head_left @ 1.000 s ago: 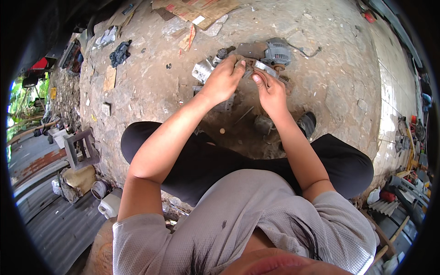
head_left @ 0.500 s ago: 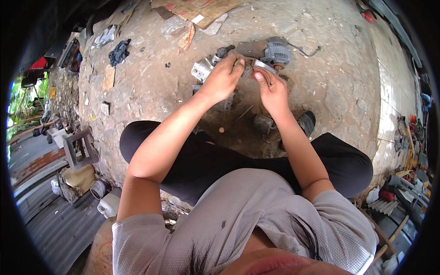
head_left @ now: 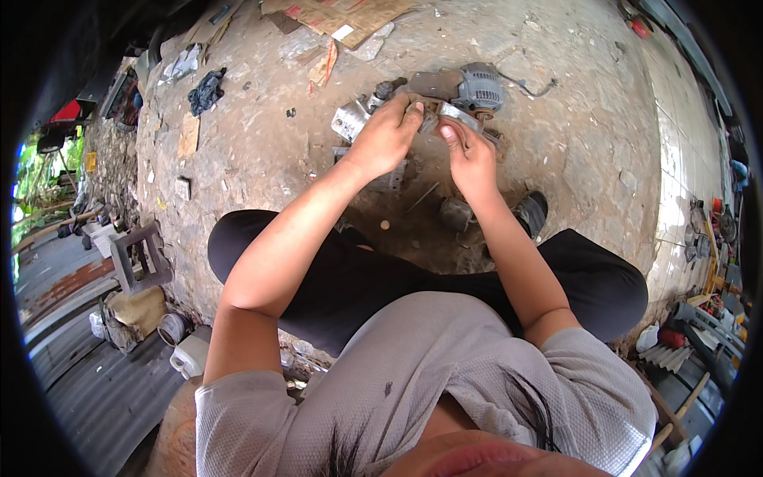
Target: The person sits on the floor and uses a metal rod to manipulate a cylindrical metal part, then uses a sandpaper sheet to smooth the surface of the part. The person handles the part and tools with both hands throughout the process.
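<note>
Both of my arms reach forward over the ground, with the hands close together. My left hand (head_left: 387, 137) is closed, thumb against fingers, around a small dark metal part (head_left: 429, 114) that the fingers partly cover. My right hand (head_left: 472, 157) pinches a thin brownish strip (head_left: 455, 125) beside a shiny silver metal piece (head_left: 461, 116). Just beyond the hands lies a grey motor-like tool body (head_left: 480, 87) with a dark cord (head_left: 531, 89). A silver metal bracket (head_left: 348, 122) rests left of my left hand.
Between my legs are a dark round metal part (head_left: 457, 215) and a thin rod (head_left: 423, 198). Flattened cardboard (head_left: 362, 20) lies at the far side. A crumpled dark cloth (head_left: 207, 91) is at far left. Tools and scrap line the right wall; corrugated sheets (head_left: 103, 397) are at left.
My right hand has shifted slightly left and the brownish strip shows less beside the silver piece. My left hand stays nearly in place.
</note>
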`<state>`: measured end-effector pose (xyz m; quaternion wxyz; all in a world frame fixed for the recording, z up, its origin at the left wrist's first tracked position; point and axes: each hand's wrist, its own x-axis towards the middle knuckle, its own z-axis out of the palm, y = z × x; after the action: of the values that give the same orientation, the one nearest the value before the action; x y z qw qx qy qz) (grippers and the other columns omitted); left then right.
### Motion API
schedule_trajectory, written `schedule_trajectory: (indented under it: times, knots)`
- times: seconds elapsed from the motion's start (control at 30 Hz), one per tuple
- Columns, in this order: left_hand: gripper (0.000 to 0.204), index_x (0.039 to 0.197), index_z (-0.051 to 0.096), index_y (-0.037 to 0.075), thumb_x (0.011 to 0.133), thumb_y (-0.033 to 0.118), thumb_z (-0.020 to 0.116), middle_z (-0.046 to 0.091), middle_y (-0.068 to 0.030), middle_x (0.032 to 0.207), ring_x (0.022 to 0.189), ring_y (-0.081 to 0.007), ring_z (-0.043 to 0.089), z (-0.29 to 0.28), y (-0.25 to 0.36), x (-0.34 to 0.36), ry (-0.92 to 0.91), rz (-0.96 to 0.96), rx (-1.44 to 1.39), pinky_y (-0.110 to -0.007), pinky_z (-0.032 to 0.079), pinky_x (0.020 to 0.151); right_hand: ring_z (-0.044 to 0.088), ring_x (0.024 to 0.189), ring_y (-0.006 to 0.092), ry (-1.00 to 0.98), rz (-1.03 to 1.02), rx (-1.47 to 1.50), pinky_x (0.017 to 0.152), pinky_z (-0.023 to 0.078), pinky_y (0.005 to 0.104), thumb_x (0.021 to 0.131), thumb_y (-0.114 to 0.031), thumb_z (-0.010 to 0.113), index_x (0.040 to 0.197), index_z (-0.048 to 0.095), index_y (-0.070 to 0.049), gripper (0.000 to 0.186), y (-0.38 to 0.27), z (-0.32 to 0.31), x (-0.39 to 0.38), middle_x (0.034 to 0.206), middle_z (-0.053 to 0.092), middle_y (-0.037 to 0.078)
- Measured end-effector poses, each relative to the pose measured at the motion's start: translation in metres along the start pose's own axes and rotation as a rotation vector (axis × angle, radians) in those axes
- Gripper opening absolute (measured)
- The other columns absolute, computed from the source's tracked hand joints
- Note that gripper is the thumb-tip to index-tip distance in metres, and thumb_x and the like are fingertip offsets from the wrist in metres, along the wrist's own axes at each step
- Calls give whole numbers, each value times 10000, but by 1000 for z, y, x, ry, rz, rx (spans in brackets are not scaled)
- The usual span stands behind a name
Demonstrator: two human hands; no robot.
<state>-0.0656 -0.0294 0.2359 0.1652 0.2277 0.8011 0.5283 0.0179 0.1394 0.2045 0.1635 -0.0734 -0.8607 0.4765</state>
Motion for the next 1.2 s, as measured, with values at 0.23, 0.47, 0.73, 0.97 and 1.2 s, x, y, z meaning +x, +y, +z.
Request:
schedule_trajectory:
  times: [0.23,0.47,0.73,0.97,1.2]
  knots:
    - [392,1228,580,-47,1088,303,472,648,-305,1159,1163,-466,596,2,-4,3,-1,-7,25,-471,462,983,701,1147,286,-140,198,41,997,519,358,1040,-207,628,1236,715,-36,275,10,4,-1,1217,742,123]
    - [402,1219,577,-46,1086,318,469,646,-309,1154,1164,-468,593,3,-13,4,18,28,34,-477,461,983,699,1102,320,-10,-50,181,934,526,377,1000,-337,686,1216,718,-43,366,5,0,3,1186,732,165]
    - [395,1216,582,-42,1089,312,459,653,-295,1142,1154,-462,598,0,-6,5,9,9,34,-477,461,976,704,996,296,-155,181,63,880,531,381,907,-177,756,1164,656,10,333,30,2,6,1047,725,178]
    - [381,1213,588,-34,1091,301,452,663,-275,1135,1137,-435,615,-1,-5,5,-11,-9,52,-467,464,972,662,957,143,-95,228,364,847,538,292,820,48,774,1246,587,53,466,45,1,10,1083,700,117]
    - [366,1208,591,-34,1089,283,451,664,-275,1148,1151,-435,615,-1,-6,5,-3,13,32,-466,469,975,662,1060,149,-15,217,705,925,541,287,841,115,760,1389,523,34,603,8,-2,13,1133,691,120]
